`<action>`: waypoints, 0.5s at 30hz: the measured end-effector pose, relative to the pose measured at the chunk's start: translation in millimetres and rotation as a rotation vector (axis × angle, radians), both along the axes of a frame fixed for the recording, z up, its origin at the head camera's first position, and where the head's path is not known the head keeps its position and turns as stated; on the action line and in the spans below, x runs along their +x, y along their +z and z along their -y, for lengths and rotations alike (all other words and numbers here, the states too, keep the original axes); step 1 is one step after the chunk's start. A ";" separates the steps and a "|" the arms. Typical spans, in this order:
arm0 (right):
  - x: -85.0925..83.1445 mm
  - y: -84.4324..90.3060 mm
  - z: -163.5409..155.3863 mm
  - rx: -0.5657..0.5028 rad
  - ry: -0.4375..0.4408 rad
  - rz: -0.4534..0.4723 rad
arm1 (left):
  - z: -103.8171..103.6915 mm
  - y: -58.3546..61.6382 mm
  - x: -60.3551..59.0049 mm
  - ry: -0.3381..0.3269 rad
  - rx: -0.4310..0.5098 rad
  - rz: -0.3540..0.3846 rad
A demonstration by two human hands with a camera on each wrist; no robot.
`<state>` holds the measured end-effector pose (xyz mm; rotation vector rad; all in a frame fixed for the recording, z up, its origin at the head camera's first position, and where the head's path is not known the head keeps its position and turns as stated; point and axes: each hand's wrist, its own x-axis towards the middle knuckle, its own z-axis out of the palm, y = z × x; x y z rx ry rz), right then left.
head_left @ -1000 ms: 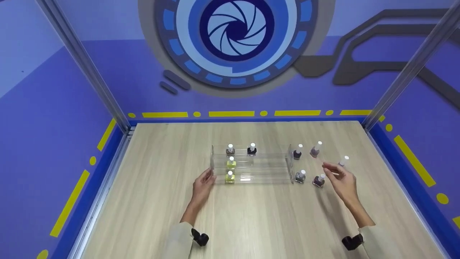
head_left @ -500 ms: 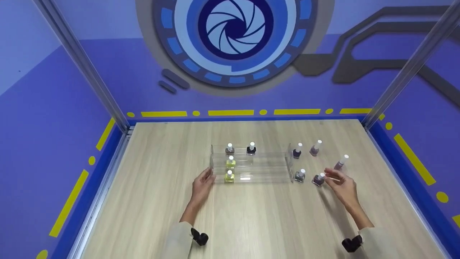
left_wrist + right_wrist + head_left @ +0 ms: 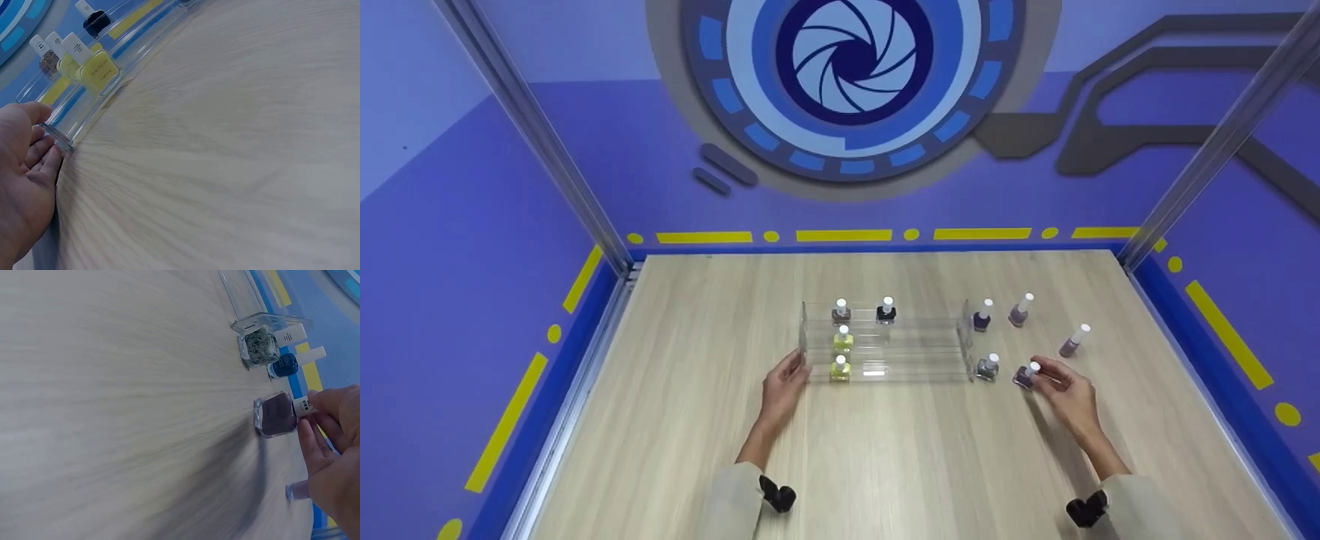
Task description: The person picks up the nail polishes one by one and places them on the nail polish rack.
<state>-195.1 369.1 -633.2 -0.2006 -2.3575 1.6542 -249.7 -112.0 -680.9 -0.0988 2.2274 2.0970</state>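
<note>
Right hand [image 3: 1065, 394] at the dark plum nail polish bottle [image 3: 1024, 376], thumb and forefinger pinching its white cap [image 3: 304, 405] while the glass body stands on the wooden table [image 3: 885, 465], just right of the clear tiered rack [image 3: 885, 352] and beside a speckled grey bottle [image 3: 987, 367]. Left hand [image 3: 784, 386] flat and relaxed, straight fingers resting against the rack's left end, holding nothing. On the rack already: two yellow bottles [image 3: 840, 368] on the lower steps, a grey one and a black bottle [image 3: 886, 312] on the top step. Loose on the table to the right: a dark blue bottle [image 3: 981, 318], a mauve bottle [image 3: 1018, 313] and a paler one lying further out [image 3: 1072, 343]. Judged from this, a pick-up just beginning. Best done by closing firmly on the cap low down, near the shoulder of the glass, so as to stop any swing; lifting straight up before moving sideways, to clear the speckled neighbour standing close by; keeping the bottle upright throughout. Worth keeping the left palm braced against the light acrylic, likely to slide on smooth wood at the slightest knock. Worth minding too the rack's near-invisible right wall.
</note>
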 end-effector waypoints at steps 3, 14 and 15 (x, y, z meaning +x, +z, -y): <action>-0.7 -1.5 0.5 0.001 -0.012 -0.011 | -0.2 -0.4 -0.4 -0.003 0.003 0.001; -2.4 -6.0 5.0 0.052 -0.052 0.006 | 0.6 0.5 -0.3 0.006 -0.007 0.011; -2.3 -5.4 5.2 0.060 -0.051 0.006 | 0.7 0.9 -0.1 0.003 0.000 0.008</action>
